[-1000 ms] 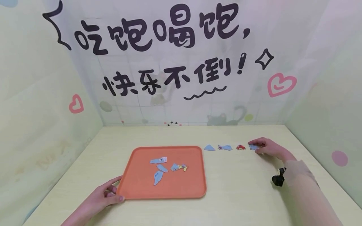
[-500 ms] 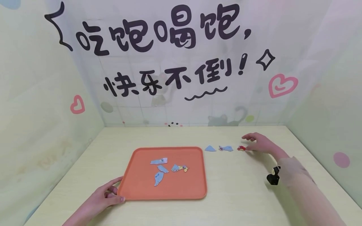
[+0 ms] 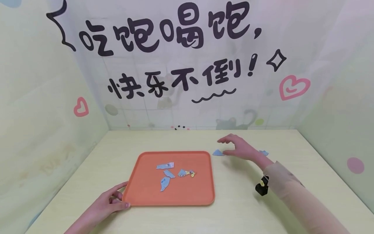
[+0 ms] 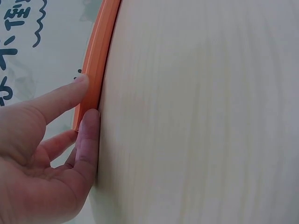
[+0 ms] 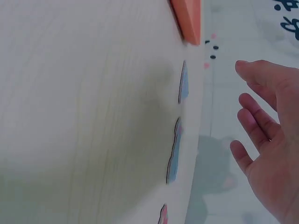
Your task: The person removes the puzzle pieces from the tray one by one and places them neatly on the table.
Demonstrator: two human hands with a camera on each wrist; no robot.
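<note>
My left hand (image 3: 108,201) grips the near left corner of an orange tray (image 3: 143,195); the left wrist view shows thumb and fingers against its rim (image 4: 96,70). My right hand (image 3: 238,148) hovers over the table with fingers spread and nothing in it. Nearest to it is a blue triangular flat piece (image 3: 217,152), just right of the tray. The right wrist view also shows a longer blue piece (image 5: 174,156) and part of a red piece (image 5: 163,215) in the same row. In the head view the hand and arm hide these two.
Several flat printed puzzle-like pieces lie inside the tray, among them a curved blue one (image 3: 165,183) and a blue-and-yellow one (image 3: 182,173). Another blue piece (image 3: 264,152) lies behind the right wrist. A printed cloth wall (image 3: 187,107) stands behind the table.
My right hand has let go of the blue piece at the row's right end and moved left along the row towards the tray. My left hand keeps its place at the tray corner.
</note>
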